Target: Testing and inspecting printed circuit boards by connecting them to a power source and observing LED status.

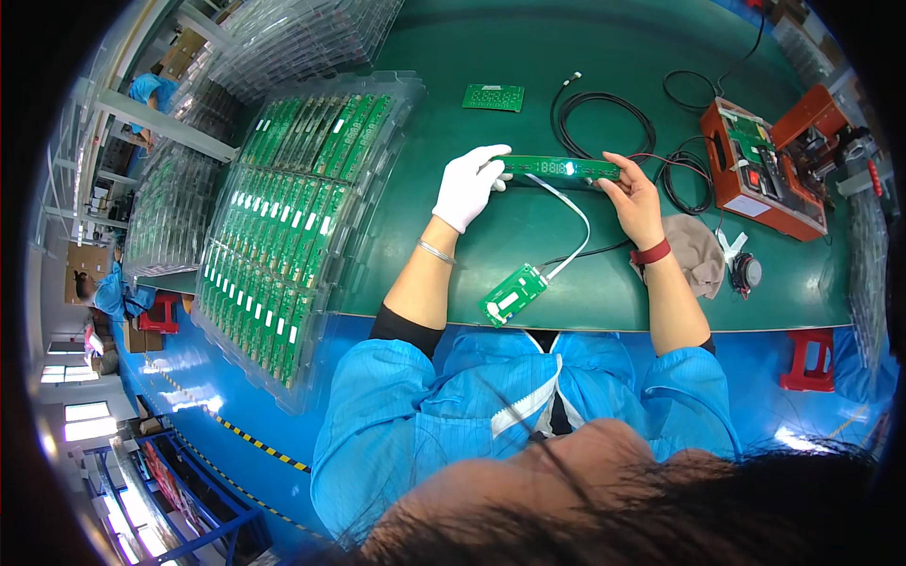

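A long narrow green circuit board (528, 166) is held level above the table between both hands, its display digits lit and a bright white glow near its middle. My left hand (469, 187), in a white glove, pinches the left end. The bare right hand (634, 196) grips the right end between thumb and fingers. From the board a white cable (582, 219) curves down to a smaller green circuit board (514, 295) lying near the table's front edge. Farther back lies another green circuit board (494, 97), flat and apart from both hands.
On the left, a clear plastic tray (408, 94) holds rows of green boards; stacked clear trays (293, 42) stand behind it. An orange test fixture (755, 170) sits at the right, near coiled black cable (604, 97), a beige cloth (694, 253) and a small round black device (746, 272).
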Action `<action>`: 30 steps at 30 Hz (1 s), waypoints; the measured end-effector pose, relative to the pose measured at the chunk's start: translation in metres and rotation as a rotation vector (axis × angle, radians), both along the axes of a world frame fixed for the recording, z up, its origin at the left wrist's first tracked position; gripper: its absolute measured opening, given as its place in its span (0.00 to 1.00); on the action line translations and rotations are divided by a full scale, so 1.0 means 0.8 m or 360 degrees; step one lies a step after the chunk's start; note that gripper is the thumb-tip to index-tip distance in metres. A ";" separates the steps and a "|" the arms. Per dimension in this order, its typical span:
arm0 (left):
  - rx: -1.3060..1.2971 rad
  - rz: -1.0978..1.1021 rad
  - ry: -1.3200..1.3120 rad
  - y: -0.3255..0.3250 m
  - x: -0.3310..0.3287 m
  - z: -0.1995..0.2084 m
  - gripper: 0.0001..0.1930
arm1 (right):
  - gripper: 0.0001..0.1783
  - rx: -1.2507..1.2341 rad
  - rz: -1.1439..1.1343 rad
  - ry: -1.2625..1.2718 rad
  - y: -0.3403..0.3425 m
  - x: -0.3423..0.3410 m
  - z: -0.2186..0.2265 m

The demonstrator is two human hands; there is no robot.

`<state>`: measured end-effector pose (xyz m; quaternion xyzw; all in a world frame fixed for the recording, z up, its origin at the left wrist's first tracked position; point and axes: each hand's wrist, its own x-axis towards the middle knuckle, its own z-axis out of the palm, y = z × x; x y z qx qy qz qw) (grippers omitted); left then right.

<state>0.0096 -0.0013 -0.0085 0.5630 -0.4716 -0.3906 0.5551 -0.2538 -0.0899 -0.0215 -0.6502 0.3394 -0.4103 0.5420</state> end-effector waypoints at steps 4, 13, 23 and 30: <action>-0.0011 0.0018 0.0020 0.000 -0.004 0.002 0.15 | 0.25 -0.0005 -0.0006 0.0004 -0.001 -0.001 -0.001; 0.0045 0.0106 -0.0290 -0.005 -0.007 -0.004 0.13 | 0.24 -0.0030 0.0011 0.0042 0.003 0.000 0.001; 0.0038 0.0181 -0.0324 -0.005 -0.010 -0.008 0.12 | 0.24 -0.0061 -0.0025 -0.0034 0.004 0.002 -0.002; 0.0050 0.0201 -0.0354 -0.004 -0.012 0.000 0.12 | 0.24 -0.0072 -0.0009 -0.0042 0.005 0.002 -0.001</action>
